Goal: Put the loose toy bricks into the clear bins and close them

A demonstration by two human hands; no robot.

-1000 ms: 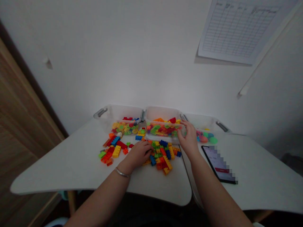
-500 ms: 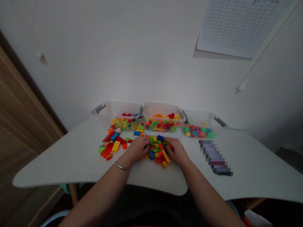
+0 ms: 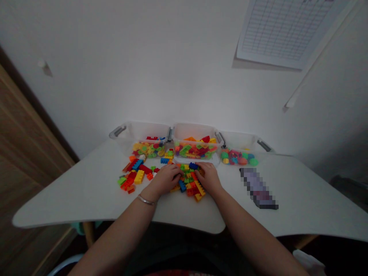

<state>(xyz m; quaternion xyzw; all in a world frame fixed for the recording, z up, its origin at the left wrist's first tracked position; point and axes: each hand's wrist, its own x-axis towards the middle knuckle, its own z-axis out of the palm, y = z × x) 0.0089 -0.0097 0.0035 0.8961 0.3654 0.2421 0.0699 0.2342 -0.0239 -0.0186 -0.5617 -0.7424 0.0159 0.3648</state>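
A pile of mixed toy building bricks (image 3: 187, 178) lies on the white table between my two hands. My left hand (image 3: 168, 178) rests at the pile's left edge, fingers curled inward; whatever may be inside them is hidden. On the other side, my right hand (image 3: 209, 177) reaches over the pile with thumb and fingers apart. Its fingertips are at a dark blue brick (image 3: 193, 166) on the far side of the pile. Nearest me in the pile are a long yellow brick (image 3: 199, 188) and a smaller blue brick (image 3: 182, 186).
Three clear bins stand along the wall: a left bin (image 3: 143, 130), a middle bin (image 3: 195, 130) and a right bin (image 3: 238, 138), all holding colourful pieces. More loose bricks (image 3: 139, 176) lie left of my left hand. A pixelated phone-like object (image 3: 258, 188) lies at right.
My right hand has shifted left and away from me, bringing its fingertips to the dark blue brick. The left hand stays at the pile. The whole view has shifted slightly.
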